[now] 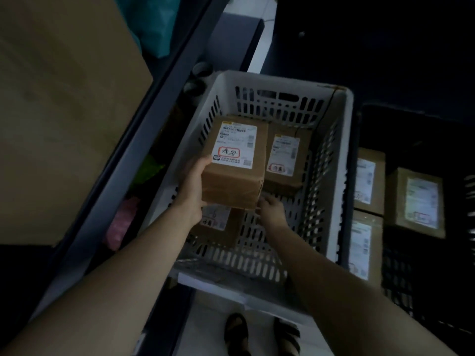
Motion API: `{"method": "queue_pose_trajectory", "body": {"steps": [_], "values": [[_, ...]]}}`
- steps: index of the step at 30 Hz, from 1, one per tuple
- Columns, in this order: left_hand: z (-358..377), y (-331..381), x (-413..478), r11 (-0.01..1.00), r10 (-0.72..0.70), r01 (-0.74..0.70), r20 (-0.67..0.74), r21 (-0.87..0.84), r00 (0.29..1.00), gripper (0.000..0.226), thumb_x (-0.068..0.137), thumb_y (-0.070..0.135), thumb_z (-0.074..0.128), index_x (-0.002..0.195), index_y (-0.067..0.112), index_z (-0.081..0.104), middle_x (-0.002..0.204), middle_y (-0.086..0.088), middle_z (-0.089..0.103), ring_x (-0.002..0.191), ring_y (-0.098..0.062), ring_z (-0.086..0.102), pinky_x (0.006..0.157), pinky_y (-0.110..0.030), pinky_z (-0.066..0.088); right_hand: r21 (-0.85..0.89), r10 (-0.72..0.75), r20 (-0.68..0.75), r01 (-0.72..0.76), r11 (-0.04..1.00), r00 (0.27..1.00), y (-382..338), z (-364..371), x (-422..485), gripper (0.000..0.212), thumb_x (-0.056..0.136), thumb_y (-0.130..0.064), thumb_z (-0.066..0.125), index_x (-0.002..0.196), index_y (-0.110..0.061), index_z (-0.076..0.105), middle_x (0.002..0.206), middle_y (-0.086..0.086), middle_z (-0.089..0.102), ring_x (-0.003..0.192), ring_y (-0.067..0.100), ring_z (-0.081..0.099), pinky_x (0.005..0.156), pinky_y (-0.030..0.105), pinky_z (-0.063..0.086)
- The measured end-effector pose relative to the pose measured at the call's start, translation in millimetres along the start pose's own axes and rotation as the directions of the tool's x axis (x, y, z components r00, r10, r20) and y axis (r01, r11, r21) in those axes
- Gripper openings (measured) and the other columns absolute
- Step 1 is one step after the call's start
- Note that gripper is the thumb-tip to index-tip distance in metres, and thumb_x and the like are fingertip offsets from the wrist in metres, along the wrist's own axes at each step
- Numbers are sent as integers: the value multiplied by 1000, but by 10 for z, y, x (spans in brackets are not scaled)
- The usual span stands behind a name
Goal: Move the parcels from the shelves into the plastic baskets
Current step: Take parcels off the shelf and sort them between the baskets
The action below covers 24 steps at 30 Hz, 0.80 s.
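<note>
Labelled brown parcel (235,165) above white basket (344,176)

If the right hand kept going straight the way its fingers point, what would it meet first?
Probably the near lower corner of the held parcel, which the left hand grips; the right hand may already touch it.
</note>
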<state>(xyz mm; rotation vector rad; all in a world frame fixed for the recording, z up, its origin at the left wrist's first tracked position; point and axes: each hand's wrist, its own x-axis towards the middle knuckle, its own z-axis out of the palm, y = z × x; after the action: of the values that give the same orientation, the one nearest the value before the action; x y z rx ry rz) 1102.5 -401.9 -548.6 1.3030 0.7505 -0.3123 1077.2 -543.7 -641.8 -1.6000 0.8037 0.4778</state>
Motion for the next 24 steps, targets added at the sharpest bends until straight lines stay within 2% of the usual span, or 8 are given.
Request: {"method": "queue_pose_trajectory", "body": {"steps": [3,5,8,11,15,18,21,24], "values": [[147,57,-194,1000,29,-29,28,4,999,37,86,41,59,119,26,61,109,-7,66,97,-25,62,72,-37,54,318,-4,7,2,948,1000,-274,-287,-203,38,101,-41,42,121,-16,61,110,9,68,97,24,64,90,42,52],[265,111,-352,999,50,-50,45,7,998,35,86,38,59,119,25,61,109,-8,67,97,-25,63,77,-41,54,407,8,60,-31,913,998,-453,-486,-384,47,95,-56,43,120,-22,63,112,5,68,99,23,64,93,45,52],[482,211,-595,995,93,-97,112,35,989,24,87,33,58,110,30,63,107,-8,67,94,-25,63,77,-41,54,445,11,228,-115,888,974,-686,-815,-632,62,83,-76,40,113,-29,67,111,8,70,99,27,65,83,45,54],[763,320,-852,985,125,-146,197,94,972,16,88,30,56,101,39,58,105,-6,65,93,-25,62,72,-39,52,509,-33,284,-122,852,958,-886,-1226,-847,49,86,-64,51,112,-25,64,105,9,71,92,25,66,72,39,55],[1243,346,-1108,952,155,-221,286,212,945,3,94,32,51,93,33,54,100,-1,62,89,-17,59,73,-33,47,523,-77,140,-7,852,987,-946,-1860,-954,67,70,-56,67,128,-24,56,118,10,68,101,26,65,68,37,57],[1701,161,-1218,883,249,-351,323,312,913,8,97,29,49,97,26,57,105,2,59,93,-12,56,79,-29,43,522,-68,50,32,853,996,-788,-2404,-999,63,68,-52,65,122,-21,60,120,11,67,103,28,64,81,42,55],[2160,-176,-1317,826,284,-411,345,387,895,19,97,17,51,114,13,57,102,1,56,95,-12,53,73,-21,40,472,-23,-31,35,881,999,-454,-2942,-982,50,78,-46,64,121,-22,59,120,11,66,98,26,63,78,41,54],[2502,-603,-1389,761,183,-391,406,518,895,14,97,15,51,108,14,59,96,3,58,87,-10,52,65,-20,38,389,75,-82,-37,921,994,-58,-3373,-912,79,63,-51,68,135,-25,48,130,10,58,105,28,59,79,38,51]]}}
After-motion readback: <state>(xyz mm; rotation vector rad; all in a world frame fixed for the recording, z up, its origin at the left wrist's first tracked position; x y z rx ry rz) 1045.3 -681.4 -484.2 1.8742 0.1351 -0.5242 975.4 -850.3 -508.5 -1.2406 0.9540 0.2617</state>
